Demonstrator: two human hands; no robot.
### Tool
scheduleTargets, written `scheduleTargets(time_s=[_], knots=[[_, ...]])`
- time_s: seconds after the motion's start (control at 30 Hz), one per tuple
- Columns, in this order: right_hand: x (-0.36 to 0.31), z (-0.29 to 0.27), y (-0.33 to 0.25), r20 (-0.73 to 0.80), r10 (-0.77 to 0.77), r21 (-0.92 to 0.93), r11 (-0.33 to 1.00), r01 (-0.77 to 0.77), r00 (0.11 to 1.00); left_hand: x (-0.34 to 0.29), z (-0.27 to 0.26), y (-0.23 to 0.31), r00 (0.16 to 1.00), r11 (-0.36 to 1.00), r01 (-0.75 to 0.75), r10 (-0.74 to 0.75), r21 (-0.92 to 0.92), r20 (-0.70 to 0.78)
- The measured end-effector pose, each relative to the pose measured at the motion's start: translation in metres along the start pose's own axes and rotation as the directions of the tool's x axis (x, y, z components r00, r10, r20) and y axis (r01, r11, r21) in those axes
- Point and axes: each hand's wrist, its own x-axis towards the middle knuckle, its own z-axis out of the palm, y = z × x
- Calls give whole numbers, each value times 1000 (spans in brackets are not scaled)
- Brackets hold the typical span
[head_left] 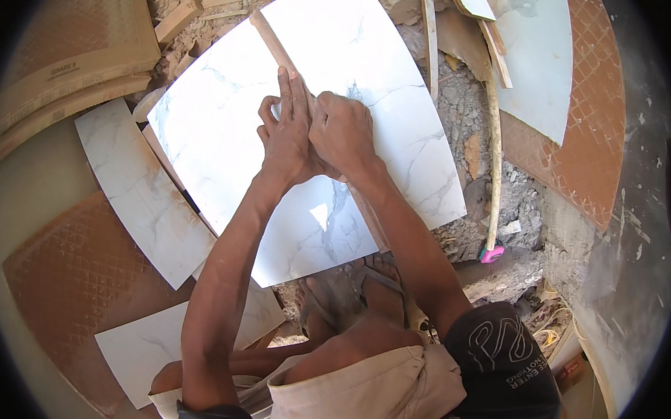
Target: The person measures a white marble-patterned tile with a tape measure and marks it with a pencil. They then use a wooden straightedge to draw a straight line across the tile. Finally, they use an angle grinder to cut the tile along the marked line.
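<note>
A large white, grey-veined tile (219, 117) lies in front of me, with a narrow wooden strip (270, 38) running across it from the far edge to the near edge. My left hand (287, 140) presses on the strip, index and middle fingers stretched along it and the other fingers bent on the tile. Right beside it, my right hand (345, 134) is closed like a fist against the strip's right side. Whatever it grips is hidden by the fingers. The strip's near end (371, 219) shows beneath my right forearm.
Cut tile pieces (144, 188) and a brown-backed tile (69, 288) lie at the left, below cardboard boxes (81, 41). More tiles (534, 51) lean at the right. A pale stick (495, 150) ends by a pink object (492, 255). My sandalled feet (347, 295) stand close to the tile's near edge.
</note>
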Motion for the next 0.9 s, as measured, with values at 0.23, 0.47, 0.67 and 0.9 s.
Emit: scheduleTargets(time_s=[0.23, 0.47, 0.67, 0.9], knots=[[20, 9, -1, -16, 36, 9, 999, -36, 999, 1, 5, -3, 985, 976, -174, 175, 132, 6], [38, 11, -3, 8, 61, 28, 998, -61, 998, 2, 7, -2, 996, 995, -85, 84, 43, 21], [44, 8, -10, 86, 100, -8, 995, -100, 991, -1, 5, -3, 998, 997, -55, 53, 46, 40], [61, 9, -15, 68, 87, 20, 996, -89, 994, -4, -7, 7, 992, 1000, 1, -2, 15, 123]])
